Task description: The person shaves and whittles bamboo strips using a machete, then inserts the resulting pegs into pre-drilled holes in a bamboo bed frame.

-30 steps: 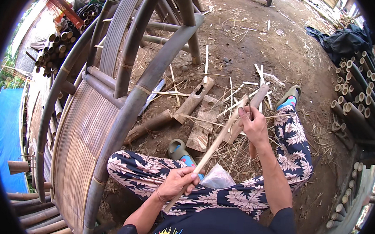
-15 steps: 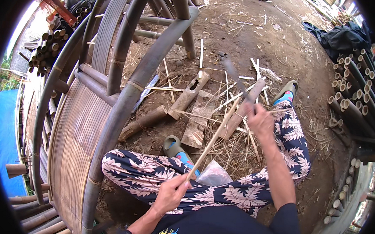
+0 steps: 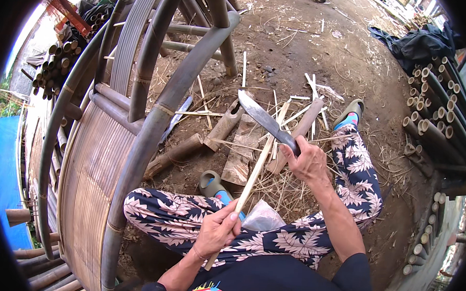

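Note:
My left hand [image 3: 219, 230] is closed round the lower part of a pale bamboo strip [image 3: 253, 184], which slants up and away to the right. A short end of the strip sticks out below the fist. My right hand [image 3: 307, 161] grips the dark handle of a machete [image 3: 263, 118]. Its broad, curved blade points up and to the left, crossing over the strip near the strip's upper part. Whether blade and strip touch, I cannot tell. Beneath them a round bamboo piece [image 3: 303, 125] and a flat wood block [image 3: 241, 162] lie on the ground.
A bamboo chair [image 3: 93, 154] stands close on my left. Bamboo shavings [image 3: 288, 193] litter the dirt floor between my legs, beside a clear plastic bag [image 3: 261, 216]. Stacked bamboo poles [image 3: 440, 111] lean at the right. A hollowed bamboo length [image 3: 224, 125] lies ahead.
The machete, blurred before, now shows sharply, its blade swung left across the strip. My right hand has come slightly left and down. The strip's lower end now shows below my left hand.

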The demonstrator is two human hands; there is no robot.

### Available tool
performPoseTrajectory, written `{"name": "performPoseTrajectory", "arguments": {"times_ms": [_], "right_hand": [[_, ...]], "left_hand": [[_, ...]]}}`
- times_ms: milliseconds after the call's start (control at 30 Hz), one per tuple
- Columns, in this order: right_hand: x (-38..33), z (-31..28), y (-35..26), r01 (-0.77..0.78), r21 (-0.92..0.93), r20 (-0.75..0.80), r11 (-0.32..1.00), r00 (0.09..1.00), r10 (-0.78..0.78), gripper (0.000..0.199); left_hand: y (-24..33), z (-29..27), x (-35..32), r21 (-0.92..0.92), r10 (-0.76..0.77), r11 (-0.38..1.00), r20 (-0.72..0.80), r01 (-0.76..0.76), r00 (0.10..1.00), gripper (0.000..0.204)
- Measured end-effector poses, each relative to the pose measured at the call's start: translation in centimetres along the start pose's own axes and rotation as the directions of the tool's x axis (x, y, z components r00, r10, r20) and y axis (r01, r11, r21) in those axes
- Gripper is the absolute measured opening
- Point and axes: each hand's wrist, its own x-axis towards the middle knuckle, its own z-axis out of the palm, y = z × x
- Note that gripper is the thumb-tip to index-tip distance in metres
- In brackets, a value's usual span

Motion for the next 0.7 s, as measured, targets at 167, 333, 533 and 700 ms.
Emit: {"name": "performPoseTrajectory", "arguments": {"times_ms": [167, 333, 533, 700], "right_hand": [[3.5, 1.5, 7.8, -0.321, -0.023, -0.128, 0.947, 0.940, 0.315, 0.046], [4.2, -2.1, 10.3, -0.286, 0.698, 0.062, 0.657, 0.938, 0.342, 0.058], [5.1, -0.7, 4.2, -0.488, 0.737, 0.314, 0.467, 0.860, 0.403, 0.064], [13.3, 0.0, -1.9, -0.357, 0.784, 0.284, 0.508, 0.934, 0.218, 0.059]], "left_hand": [[-1.0, -2.3, -3.7, 0.274, -0.038, 0.962, 0.064, 0.019, 0.997, 0.042], [3.4, -7.6, -7.0, 0.170, 0.042, 0.985, -0.196, -0.008, 0.980, 0.040], [25.4, -19.6, 2.6, 0.396, 0.847, 0.530, -0.214, -0.750, 0.486, 0.029], [37.0, -31.3, 11.8, 0.431, 0.887, 0.447, -0.332, -0.784, 0.322, 0.045]]}}
